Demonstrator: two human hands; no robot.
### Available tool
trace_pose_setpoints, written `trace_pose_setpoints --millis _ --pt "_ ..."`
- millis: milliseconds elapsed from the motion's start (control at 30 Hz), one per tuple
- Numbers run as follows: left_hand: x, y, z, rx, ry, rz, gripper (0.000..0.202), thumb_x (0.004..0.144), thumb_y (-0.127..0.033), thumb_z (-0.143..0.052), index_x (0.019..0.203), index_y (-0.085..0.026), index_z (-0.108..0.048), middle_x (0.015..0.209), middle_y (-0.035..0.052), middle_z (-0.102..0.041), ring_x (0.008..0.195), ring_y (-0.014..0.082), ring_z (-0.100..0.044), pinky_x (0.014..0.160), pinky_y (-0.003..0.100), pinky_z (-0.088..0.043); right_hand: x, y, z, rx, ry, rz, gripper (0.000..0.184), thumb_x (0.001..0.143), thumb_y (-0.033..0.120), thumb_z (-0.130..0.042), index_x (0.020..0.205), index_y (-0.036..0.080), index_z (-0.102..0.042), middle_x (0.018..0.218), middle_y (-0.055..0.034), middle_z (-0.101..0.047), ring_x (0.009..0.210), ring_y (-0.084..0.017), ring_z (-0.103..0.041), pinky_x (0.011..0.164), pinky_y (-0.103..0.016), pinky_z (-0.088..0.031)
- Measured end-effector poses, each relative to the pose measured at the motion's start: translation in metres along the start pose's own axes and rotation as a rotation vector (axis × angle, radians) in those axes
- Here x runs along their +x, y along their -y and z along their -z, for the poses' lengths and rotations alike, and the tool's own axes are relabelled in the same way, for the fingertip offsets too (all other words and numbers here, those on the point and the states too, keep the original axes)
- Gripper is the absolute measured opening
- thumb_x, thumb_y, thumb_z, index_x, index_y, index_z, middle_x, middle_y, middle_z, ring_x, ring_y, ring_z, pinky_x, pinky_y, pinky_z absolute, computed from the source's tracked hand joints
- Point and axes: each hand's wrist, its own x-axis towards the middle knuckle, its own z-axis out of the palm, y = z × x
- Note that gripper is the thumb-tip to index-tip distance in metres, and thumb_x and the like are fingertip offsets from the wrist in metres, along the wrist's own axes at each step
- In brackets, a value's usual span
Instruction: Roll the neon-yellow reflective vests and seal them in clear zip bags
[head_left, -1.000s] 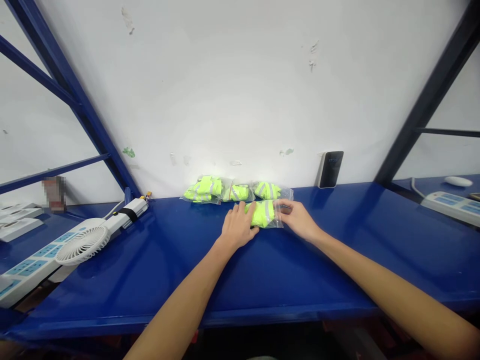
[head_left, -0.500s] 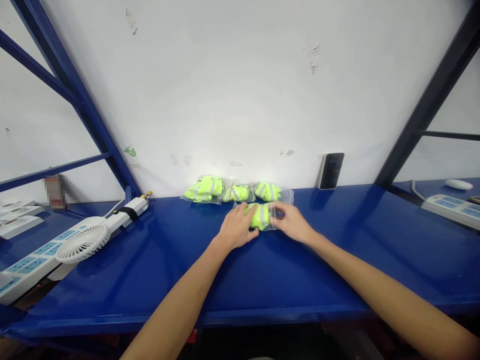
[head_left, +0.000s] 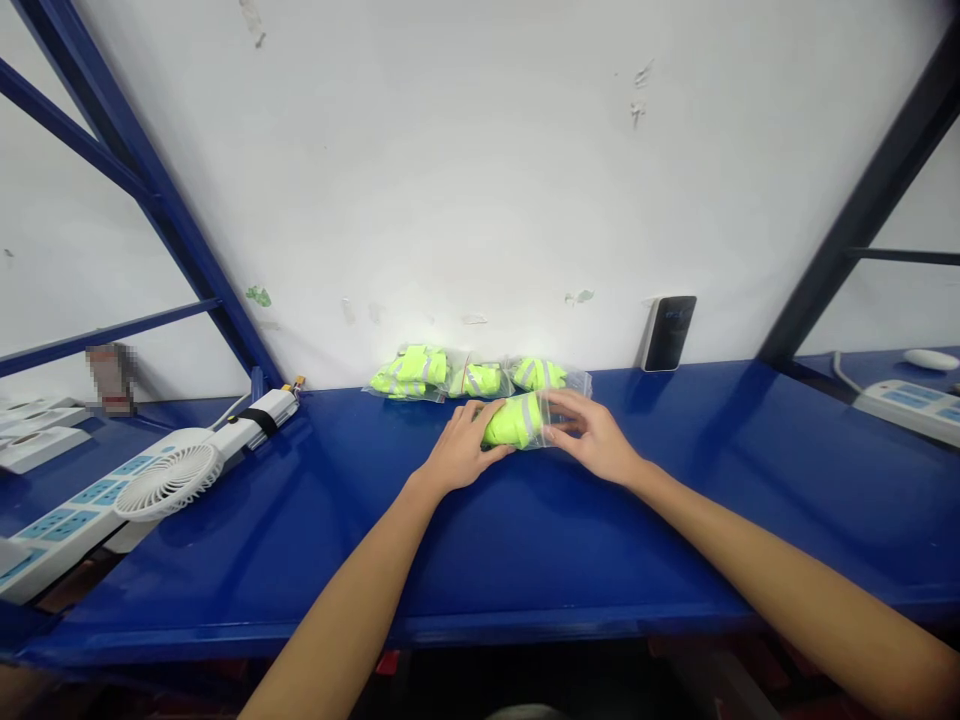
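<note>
A clear plastic bag with a folded neon-yellow reflective item (head_left: pixel 517 422) lies on the blue shelf (head_left: pixel 525 530), held from both sides. My left hand (head_left: pixel 459 450) curls round its left end. My right hand (head_left: pixel 594 436) pinches the bag's right edge between thumb and fingers. Behind it, against the white wall, lie three more such bags: one on the left (head_left: pixel 409 371), one in the middle (head_left: pixel 478 379), one on the right (head_left: pixel 541 373).
A dark phone (head_left: pixel 667 333) leans on the wall at the right. A white fan (head_left: pixel 166 481) and white power strips (head_left: pixel 67 510) lie at the left, another strip (head_left: pixel 911 409) at the far right. Blue rack struts (head_left: pixel 150 200) rise on both sides.
Both hands have closed in on the bag and gathered it tighter; the bag looks slightly rolled and lifted at its left end. The bags by the wall have not moved.
</note>
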Motion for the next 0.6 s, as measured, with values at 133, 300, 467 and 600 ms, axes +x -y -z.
trace_pose_setpoints --millis 133,300,467,600 --pt "0.002 0.002 -0.001 -0.009 -0.003 -0.028 0.066 0.089 -0.056 -0.052 0.148 -0.032 -0.032 0.128 0.0099 -0.048 0.119 0.0296 -0.046 0.103 0.046 -0.04 0.001 0.0 0.002 -0.107 0.016 0.022 0.043 0.085 0.04 -0.067 0.126 0.027 -0.065 0.134 -0.0093 -0.058 0.12 -0.031 -0.058 0.087 -0.042 -0.059" --pt "0.002 0.004 0.001 -0.024 0.003 -0.016 0.067 0.089 -0.058 -0.052 0.148 -0.033 -0.033 0.128 0.0094 -0.048 0.119 0.0294 -0.046 0.104 0.046 -0.04 0.007 -0.003 0.009 -0.169 0.067 0.064 0.036 0.092 0.04 -0.057 0.125 0.028 -0.067 0.131 -0.0083 -0.062 0.121 -0.029 -0.058 0.096 -0.045 -0.054" --pt "0.003 0.005 0.0 -0.013 0.015 -0.02 0.068 0.089 -0.06 -0.051 0.148 -0.033 -0.033 0.128 0.0095 -0.047 0.118 0.0294 -0.046 0.104 0.046 -0.039 0.009 -0.004 0.012 -0.157 0.066 0.044 0.036 0.088 0.041 -0.064 0.121 0.027 -0.069 0.122 -0.0089 -0.064 0.111 -0.028 -0.062 0.092 -0.045 -0.056" --pt "0.003 0.005 -0.001 -0.015 0.008 -0.025 0.068 0.089 -0.061 -0.05 0.148 -0.032 -0.033 0.128 0.0101 -0.047 0.117 0.0295 -0.046 0.103 0.046 -0.039 0.008 -0.006 0.008 -0.11 0.03 0.002 0.041 0.082 0.041 -0.071 0.121 0.029 -0.069 0.124 -0.0097 -0.059 0.107 -0.028 -0.063 0.081 -0.041 -0.061"
